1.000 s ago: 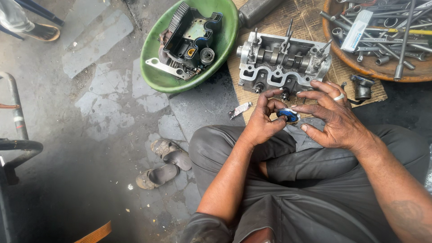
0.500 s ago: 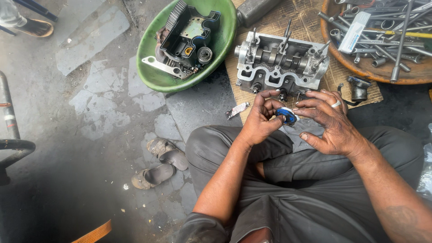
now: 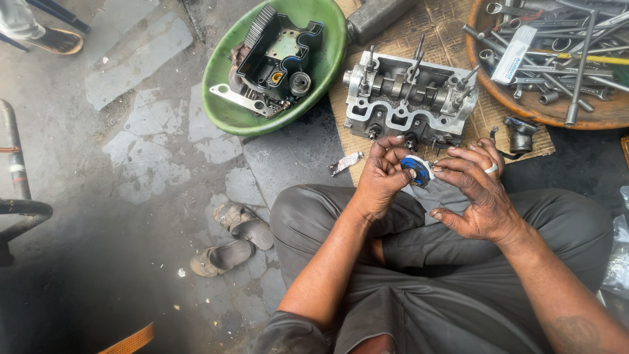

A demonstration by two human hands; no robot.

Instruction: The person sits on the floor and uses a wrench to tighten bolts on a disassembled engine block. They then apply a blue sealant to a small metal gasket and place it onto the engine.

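I sit cross-legged on the ground. My left hand [image 3: 380,177] and my right hand [image 3: 475,190] meet in front of my knees around a small round blue part [image 3: 416,170]. Left fingers pinch it on one side and right fingertips touch it on the other. A ring shows on a right finger. Just beyond the hands lies a grey metal engine cylinder head [image 3: 406,98] with studs sticking up, resting on a woven mat [image 3: 452,46].
A green plastic basin [image 3: 229,115] with a black cover and small engine parts sits at upper left. A round brown tray [image 3: 524,108] of sockets and wrenches is at upper right. A pair of sandals [image 3: 236,239] lies by my left knee. A metal bar [image 3: 16,210] stands at far left.
The view has shifted slightly downward and to the right. Both hands stay together on the blue part, the fingers working around it.
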